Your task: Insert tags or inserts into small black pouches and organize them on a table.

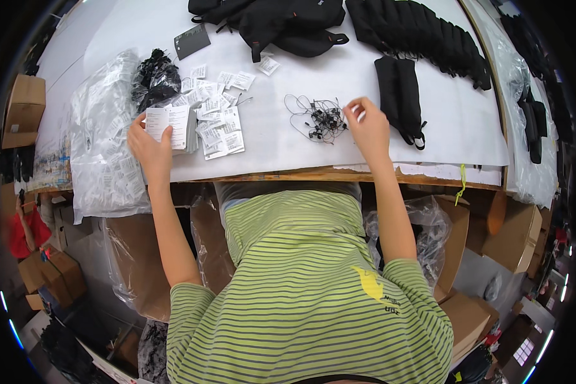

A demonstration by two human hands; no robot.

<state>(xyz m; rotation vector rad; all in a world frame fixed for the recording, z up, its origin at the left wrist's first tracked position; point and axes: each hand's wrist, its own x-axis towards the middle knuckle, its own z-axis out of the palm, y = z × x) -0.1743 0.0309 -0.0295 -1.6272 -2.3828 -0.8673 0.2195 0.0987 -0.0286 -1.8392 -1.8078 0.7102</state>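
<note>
My left hand (150,142) is closed at the left side of a stack of white printed cards (180,131), its thumb over the top card and its fingers round the edge. My right hand (369,128) is raised at the right edge of a loose tangle of black hang-tag strings (326,120), thumb and forefinger pinched together. Whether a string sits in that pinch is too small to make out. Small white labels (212,102) lie scattered between the card stack and the strings.
A clear plastic bag of labels (109,137) and a bag of black cords (157,78) lie at the left. Black fabric bags (288,25), a black pouch (400,96), and a row of black pouches (419,35) are on the far and right side. Cardboard boxes (512,240) stand below.
</note>
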